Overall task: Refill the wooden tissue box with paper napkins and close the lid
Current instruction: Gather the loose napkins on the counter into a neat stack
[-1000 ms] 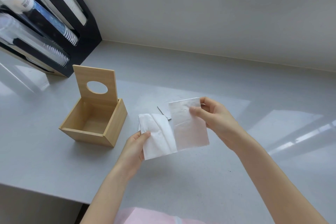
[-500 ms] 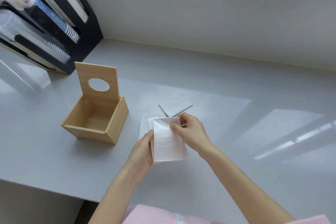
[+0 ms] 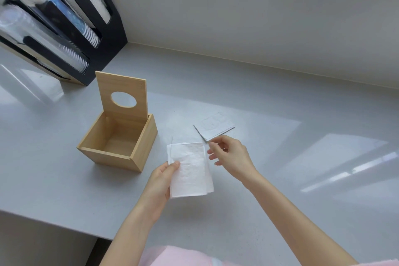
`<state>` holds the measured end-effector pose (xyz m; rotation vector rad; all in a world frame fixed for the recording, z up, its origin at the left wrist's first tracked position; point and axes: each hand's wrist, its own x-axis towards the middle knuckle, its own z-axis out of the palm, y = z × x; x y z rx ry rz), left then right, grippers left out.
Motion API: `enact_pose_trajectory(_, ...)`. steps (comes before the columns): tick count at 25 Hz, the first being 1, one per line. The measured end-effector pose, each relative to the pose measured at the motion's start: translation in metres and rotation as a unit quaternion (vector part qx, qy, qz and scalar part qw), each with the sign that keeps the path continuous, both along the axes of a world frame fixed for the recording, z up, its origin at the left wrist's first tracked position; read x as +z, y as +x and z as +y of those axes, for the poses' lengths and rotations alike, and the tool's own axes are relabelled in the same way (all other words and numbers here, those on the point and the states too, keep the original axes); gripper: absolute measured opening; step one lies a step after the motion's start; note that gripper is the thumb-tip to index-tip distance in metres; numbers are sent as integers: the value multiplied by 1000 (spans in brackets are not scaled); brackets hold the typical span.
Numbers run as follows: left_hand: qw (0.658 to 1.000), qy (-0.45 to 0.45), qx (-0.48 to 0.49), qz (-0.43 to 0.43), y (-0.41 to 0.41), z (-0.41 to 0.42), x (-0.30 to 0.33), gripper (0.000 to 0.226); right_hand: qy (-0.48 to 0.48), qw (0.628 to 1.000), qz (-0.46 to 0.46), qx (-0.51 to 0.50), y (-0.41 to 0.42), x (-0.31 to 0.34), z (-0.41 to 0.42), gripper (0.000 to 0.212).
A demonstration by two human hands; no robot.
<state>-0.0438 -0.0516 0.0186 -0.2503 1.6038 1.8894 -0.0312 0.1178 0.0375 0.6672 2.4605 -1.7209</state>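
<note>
Tissue box point(image 3: 117, 136) is sitting empty on the tabletop point(image 3: 259, 114), lid point(image 3: 123, 95) standing upright. Just right, the left hand point(image 3: 160, 181) is pinching folded napkins point(image 3: 190, 168); the right hand point(image 3: 230, 156) is hovering loosely spread beside a small napkin stack point(image 3: 213, 128). Forearms are running out of frame.

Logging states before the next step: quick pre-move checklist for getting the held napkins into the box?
1. Lid open and upright, clear of the opening: ok.
2. Wooden box empty, with room for napkins: ok.
3. Left hand gripping the folded napkins at their left edge: ok.
4. Right hand free: ok, fingers open, holding nothing.
5. Held napkins squared up: not ok, the edges are offset.
6. Remaining napkins within reach on the counter: ok, just beyond the right hand.
</note>
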Motion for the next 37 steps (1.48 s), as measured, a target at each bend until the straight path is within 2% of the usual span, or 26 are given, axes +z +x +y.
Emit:
enact_pose_trajectory(2,999,-2,35,-10,-2,-6,-1,21,68,997,-41,9,-5,-9,2,21)
enact_pose_trajectory(5,999,-3,49,-9,-4,-10,2,24,191,972,-107,87,-16,-24,-17,49)
enact_pose_trajectory(8,998,-13,55,-8,-5,-13,3,22,287,943,-144,94,-26,-35,-40,50)
enact_pose_trajectory(10,998,-17,59,-6,-7,-15,4,21,300,934,-174,80,-32,-37,-45,46)
enact_pose_trajectory(11,998,-17,61,-6,-8,-16,5,21,289,935,-189,78,-35,-36,-45,41)
enact_pose_trajectory(14,998,-19,56,-11,-10,-16,3,20,269,940,-189,87,-36,-35,-42,7)
enact_pose_trajectory(17,998,-19,56,-13,-11,-16,3,20,244,954,-156,73,-31,-38,-37,29)
enact_pose_trajectory(20,998,-15,57,-10,-12,-17,1,20,136,985,-102,24,-22,-38,-27,6)
enact_pose_trajectory(23,999,-14,46,-4,-11,-16,0,21,40,997,-63,-31,-10,-30,-13,11)
enact_pose_trajectory(25,999,-11,41,-3,-11,-15,0,22,-3,998,-36,-57,-2,-20,-5,4)
enact_pose_trajectory(29,999,-14,33,-3,-11,-8,1,22,-105,989,45,-93,10,9,8,12)
enact_pose_trajectory(33,1000,1,9,13,-11,0,4,25,-325,941,90,-31,17,26,8,16)
enact_pose_trajectory(34,1000,10,0,17,-11,1,5,27,-324,943,75,-21,20,23,5,17)
enact_pose_trajectory(37,999,25,-15,19,-9,3,6,31,-198,980,-11,-2,32,9,-6,15)
